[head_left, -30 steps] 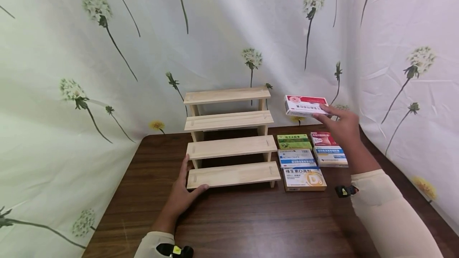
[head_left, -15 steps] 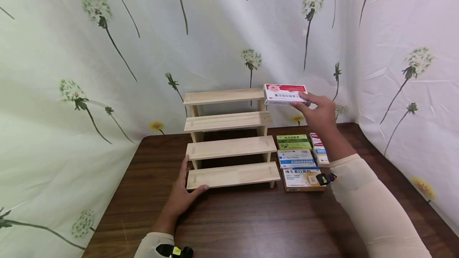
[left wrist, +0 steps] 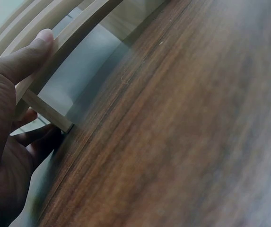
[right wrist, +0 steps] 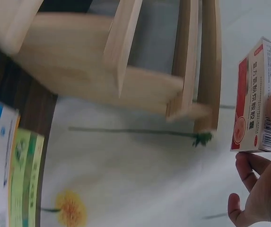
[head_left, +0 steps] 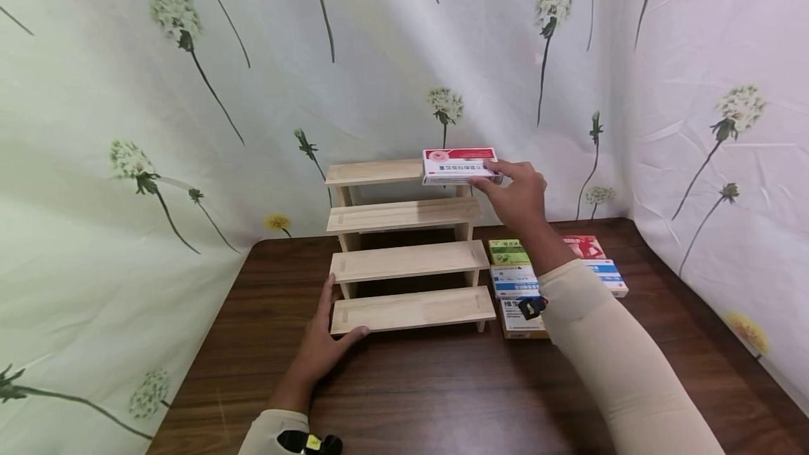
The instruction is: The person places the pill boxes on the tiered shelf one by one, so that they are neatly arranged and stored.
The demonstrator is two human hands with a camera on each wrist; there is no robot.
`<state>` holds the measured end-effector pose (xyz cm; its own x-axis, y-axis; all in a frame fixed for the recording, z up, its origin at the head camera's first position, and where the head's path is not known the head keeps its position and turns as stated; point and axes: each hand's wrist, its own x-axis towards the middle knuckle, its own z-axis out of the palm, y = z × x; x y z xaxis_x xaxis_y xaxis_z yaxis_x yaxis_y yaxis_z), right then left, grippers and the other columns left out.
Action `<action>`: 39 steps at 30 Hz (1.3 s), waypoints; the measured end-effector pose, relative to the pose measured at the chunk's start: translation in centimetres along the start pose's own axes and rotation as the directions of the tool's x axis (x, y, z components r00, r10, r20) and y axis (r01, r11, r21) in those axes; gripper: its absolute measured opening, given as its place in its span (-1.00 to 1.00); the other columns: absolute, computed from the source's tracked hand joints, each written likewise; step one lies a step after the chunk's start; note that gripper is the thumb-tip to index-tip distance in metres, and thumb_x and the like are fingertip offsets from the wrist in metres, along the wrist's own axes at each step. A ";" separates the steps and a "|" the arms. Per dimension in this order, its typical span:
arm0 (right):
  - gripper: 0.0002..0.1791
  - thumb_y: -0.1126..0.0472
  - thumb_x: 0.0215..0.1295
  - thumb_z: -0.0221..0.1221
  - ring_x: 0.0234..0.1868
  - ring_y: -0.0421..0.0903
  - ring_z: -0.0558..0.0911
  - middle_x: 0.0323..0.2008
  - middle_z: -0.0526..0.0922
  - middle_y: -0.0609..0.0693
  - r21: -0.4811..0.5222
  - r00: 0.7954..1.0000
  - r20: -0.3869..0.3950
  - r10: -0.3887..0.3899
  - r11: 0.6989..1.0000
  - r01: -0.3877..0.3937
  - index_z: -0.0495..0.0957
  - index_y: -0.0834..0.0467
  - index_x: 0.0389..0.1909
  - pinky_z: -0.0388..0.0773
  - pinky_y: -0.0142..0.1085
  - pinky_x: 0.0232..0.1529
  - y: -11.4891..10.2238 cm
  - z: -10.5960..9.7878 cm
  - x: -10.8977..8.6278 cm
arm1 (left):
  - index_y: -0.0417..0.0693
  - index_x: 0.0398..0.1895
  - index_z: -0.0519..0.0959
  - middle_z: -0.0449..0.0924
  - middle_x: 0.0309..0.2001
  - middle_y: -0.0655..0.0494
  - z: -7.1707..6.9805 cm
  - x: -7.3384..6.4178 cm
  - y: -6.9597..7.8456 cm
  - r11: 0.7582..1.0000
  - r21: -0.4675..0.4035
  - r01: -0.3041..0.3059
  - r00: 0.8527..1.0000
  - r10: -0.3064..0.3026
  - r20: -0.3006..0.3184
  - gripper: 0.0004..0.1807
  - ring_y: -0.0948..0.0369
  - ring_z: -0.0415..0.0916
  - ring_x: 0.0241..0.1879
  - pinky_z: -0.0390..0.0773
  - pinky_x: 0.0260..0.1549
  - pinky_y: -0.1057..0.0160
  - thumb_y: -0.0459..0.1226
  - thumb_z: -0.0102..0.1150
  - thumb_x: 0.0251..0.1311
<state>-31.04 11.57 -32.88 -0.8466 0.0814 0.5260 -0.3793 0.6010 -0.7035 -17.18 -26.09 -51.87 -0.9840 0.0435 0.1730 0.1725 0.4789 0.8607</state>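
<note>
A stepped wooden display rack (head_left: pixel 413 310) with several pale shelves stands on the dark table. At its lowest left corner my left hand (head_left: pixel 320 348) grips it, thumb against the front edge and fingers along the left side. The left wrist view shows the thumb (left wrist: pixel 43 40) on the shelf edge and fingers lower down, partly in shadow. My right hand (head_left: pixel 520 192) pinches a red-and-white medicine box (head_left: pixel 451 168) by its right end. In the head view the box overlaps the right part of the top shelf (head_left: pixel 373 172); the right wrist view shows a gap between box (right wrist: pixel 256 94) and rack.
Right of the rack lie several medicine boxes in two columns: a green one (head_left: pixel 505 251), a blue-and-white one (head_left: pixel 513 279), a vitamin D box (head_left: pixel 521 332) and a red one (head_left: pixel 584 246). My right forearm covers some. A flowered curtain (head_left: pixel 379 90) hangs behind the table (head_left: pixel 404 392).
My right hand has carried the red-and-white box leftward, from above the other boxes to the top shelf's right part. My left hand has stayed at the rack's corner.
</note>
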 end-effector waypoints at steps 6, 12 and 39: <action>-0.42 -0.03 0.34 0.54 0.27 0.21 0.60 0.22 0.79 0.21 0.022 0.999 -0.001 -0.032 0.999 0.032 0.75 0.10 0.30 0.05 0.32 0.47 -1.6 2.2 -0.3 | 0.54 0.81 -0.30 0.27 0.66 -0.28 0.0 -0.1 0.4 1.000 -0.007 0.007 1.000 -0.007 0.002 0.37 -0.21 0.46 0.52 0.42 0.43 -0.33 -0.08 0.62 0.27; -0.42 -0.06 0.32 0.54 0.23 0.17 0.61 0.23 0.80 0.14 0.022 0.997 -0.012 -0.077 0.997 0.077 0.76 0.10 0.29 0.04 0.33 0.41 -3.0 4.2 0.2 | 0.53 0.82 -0.31 0.28 0.66 -0.27 0.1 -0.1 0.2 1.000 0.002 0.011 1.000 -0.011 -0.007 0.37 -0.20 0.46 0.52 0.42 0.43 -0.31 -0.06 0.62 0.27; -0.42 -0.26 0.34 0.48 0.38 0.09 0.49 0.17 0.80 0.05 -0.023 0.995 0.026 -0.093 0.995 0.094 0.80 -0.03 0.24 0.02 0.39 0.43 -6.9 11.3 2.2 | 0.57 0.81 -0.28 0.27 0.67 -0.26 0.0 -0.1 0.3 1.000 0.018 0.023 1.000 -0.023 -0.020 0.36 -0.19 0.41 0.57 0.37 0.48 -0.32 -0.01 0.62 0.25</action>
<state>-34.49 -1.42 -32.27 -0.8169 0.0048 0.5768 -0.4483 0.6240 -0.6400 -17.02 -25.97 -51.67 -0.9865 0.0156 0.1629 0.1491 0.4954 0.8558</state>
